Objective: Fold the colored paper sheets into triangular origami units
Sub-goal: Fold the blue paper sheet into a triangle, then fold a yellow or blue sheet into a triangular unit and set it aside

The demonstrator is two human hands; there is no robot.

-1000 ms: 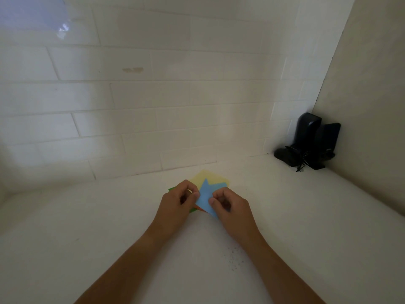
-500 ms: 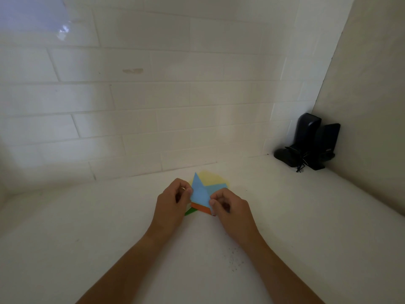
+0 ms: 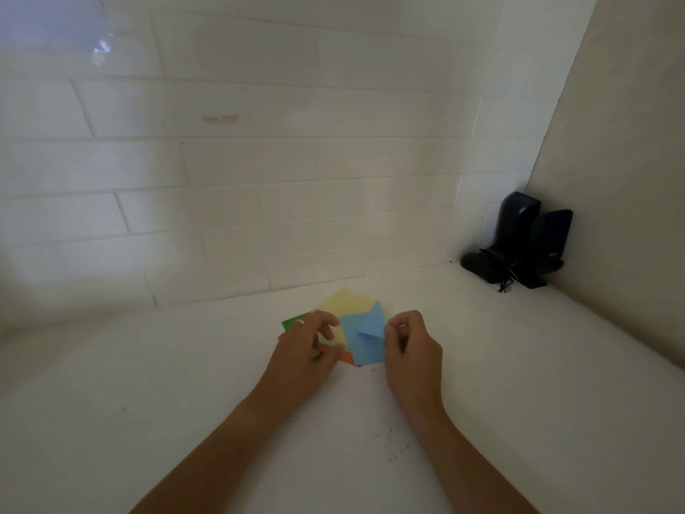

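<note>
A blue paper sheet (image 3: 361,345) lies on top of a small pile on the white counter, unfolded, with one flap raised near its right edge. My right hand (image 3: 409,345) pinches that raised flap between thumb and forefinger. Just left of the blue sheet is my left hand (image 3: 305,348), blurred, its fingers loosely curled over the pile and holding nothing that I can see. Under the blue sheet a yellow sheet (image 3: 344,304) sticks out at the back, a green sheet (image 3: 293,322) at the left and an orange sheet (image 3: 346,358) at the front.
The white counter (image 3: 185,383) meets a white tiled wall (image 3: 259,202) just behind the papers. In the back right corner stand black speakers (image 3: 519,243) with a cable. Dark specks (image 3: 394,443) lie on the counter near my right forearm.
The blue sheet stood folded into a point between both hands; now it is opened out. My left hand has let go and moved left, while my right hand keeps its pinch.
</note>
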